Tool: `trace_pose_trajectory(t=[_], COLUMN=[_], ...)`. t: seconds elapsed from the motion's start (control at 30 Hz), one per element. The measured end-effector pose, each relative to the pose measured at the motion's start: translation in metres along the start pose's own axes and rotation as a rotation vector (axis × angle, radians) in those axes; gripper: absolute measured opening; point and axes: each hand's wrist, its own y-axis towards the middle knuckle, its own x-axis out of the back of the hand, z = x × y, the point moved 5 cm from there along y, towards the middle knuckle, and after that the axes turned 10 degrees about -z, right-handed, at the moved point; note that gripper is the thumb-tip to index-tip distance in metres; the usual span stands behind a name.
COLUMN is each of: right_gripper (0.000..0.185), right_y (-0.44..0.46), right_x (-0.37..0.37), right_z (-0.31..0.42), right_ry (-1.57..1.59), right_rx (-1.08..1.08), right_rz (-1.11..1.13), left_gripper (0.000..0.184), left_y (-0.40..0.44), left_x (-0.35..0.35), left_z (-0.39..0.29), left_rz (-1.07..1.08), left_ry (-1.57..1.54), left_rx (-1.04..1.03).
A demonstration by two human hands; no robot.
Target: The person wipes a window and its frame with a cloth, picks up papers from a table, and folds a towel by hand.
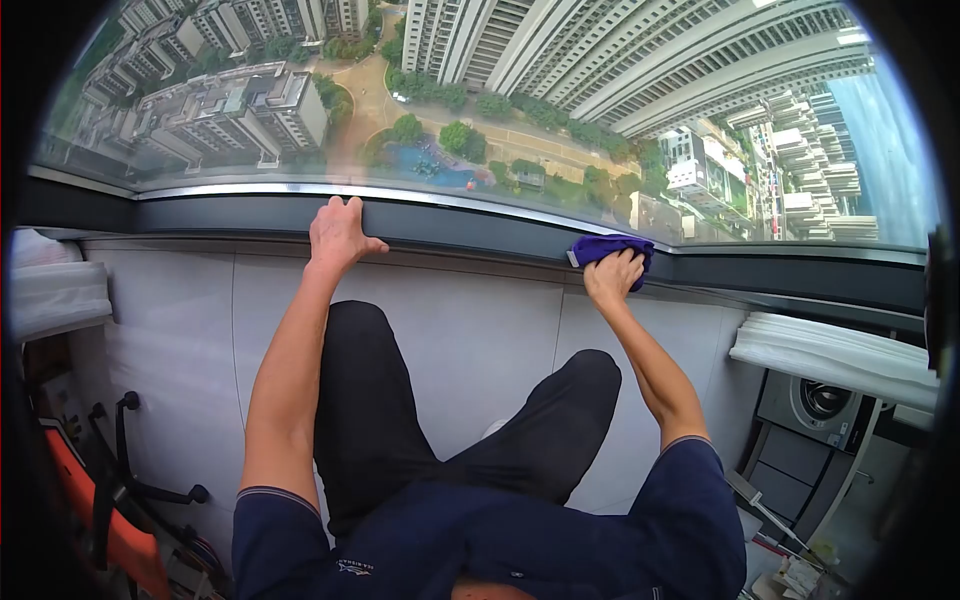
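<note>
Purple cloth (605,244) against dark window frame (480,226), near frame's right corner; long axis along frame, white tag (573,258) end leftward. Right hand (616,276): grip holding cloth. Left hand (342,234): on frame, grip wide.

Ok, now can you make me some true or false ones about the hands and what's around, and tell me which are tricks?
1. The right hand holds a cloth. True.
2. The left hand holds that cloth too. False: the left hand is on the dark window frame, away from the cloth.
3. The cloth is yellow. False: it is purple.
4. A washing machine stands over on the person's right. True.
5. The two hands are touching each other. False: they are apart.
6. Tall buildings can be seen outside. True.
</note>
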Motion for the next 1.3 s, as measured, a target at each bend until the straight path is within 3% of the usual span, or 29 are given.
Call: trace_pose_trajectory(t=[0.13,0.2,0.3,0.43,0.5,0.53,0.57,0.63,0.7,0.77,0.83,0.9,0.97,1.0,1.03,1.13,1.23,1.3], right_gripper=[0.042,0.044,0.044,0.041,0.039,0.038,0.038,0.031,0.026,0.02,0.021,0.022,0.029,0.032,0.035,0.039,0.038,0.037], right_y=[-0.027,-0.029,-0.035,-0.026,-0.004,0.007,0.014,0.035,0.043,0.039,0.033,0.026,0.019,0.014,0.009,0.007,0.011,0.009], right_x=[0.046,0.056,0.066,0.079,0.085,0.085,0.086,0.086,0.097,0.078,0.019,-0.038,-0.032,-0.026,-0.004,0.011,-0.001,-0.001], right_z=[0.149,0.198,0.214,0.237,0.231,0.219,0.206,0.175,0.141,0.117,0.087,0.062,0.066,0.073,0.083,0.095,0.092,0.094], right_ry=[0.212,0.154,0.259,0.33,0.643,0.799,0.955,1.014,1.08,1.027,0.765,0.691,0.658,0.551,0.445,0.26,0.157,0.14], right_rx=[0.479,0.407,0.422,0.54,0.457,0.415,0.372,0.259,-0.043,-0.236,-0.24,-0.294,-0.391,-0.483,-0.575,-0.619,-0.574,-0.552], right_rz=[-0.009,0.108,0.143,0.311,0.391,0.433,0.478,0.441,0.462,0.532,0.53,0.317,0.14,0.068,-0.005,-0.025,-0.039,-0.037], left_gripper=[0.068,0.069,0.068,0.053,0.042,0.031,0.032,0.047,0.057,0.065,0.065,0.068,0.072,0.075,0.066,0.04,0.036,0.03], left_y=[-0.001,-0.001,-0.001,-0.005,-0.003,-0.012,-0.019,-0.031,-0.036,-0.036,-0.037,-0.036,-0.039,-0.039,-0.04,-0.031,-0.033,-0.033], left_x=[-0.004,-0.004,-0.001,0.003,-0.002,0.017,0.036,0.049,0.029,-0.025,-0.056,-0.077,-0.065,-0.069,-0.068,-0.052,-0.045,-0.028], left_z=[0.005,0.007,0.006,0.004,0.001,-0.02,-0.046,-0.1,-0.142,-0.163,-0.168,-0.182,-0.188,-0.186,-0.182,-0.163,-0.099,-0.034], left_rz=[-0.03,-0.024,-0.01,0.021,0.023,-0.083,-0.144,-0.236,-0.115,0.133,-0.135,-0.249,-0.132,-0.186,-0.278,-0.136,-0.449,-0.644], left_ry=[-0.047,-0.071,-0.095,-0.107,-0.112,-0.131,-0.165,-0.264,-0.224,-0.09,-0.067,-0.122,-0.197,-0.25,-0.319,-0.47,-0.42,-0.4], left_rx=[-0.013,-0.013,-0.016,-0.054,-0.12,-0.163,-0.284,-0.722,-1.056,-1.186,-1.295,-1.228,-1.167,-1.171,-1.178,-1.051,-0.955,-0.71])
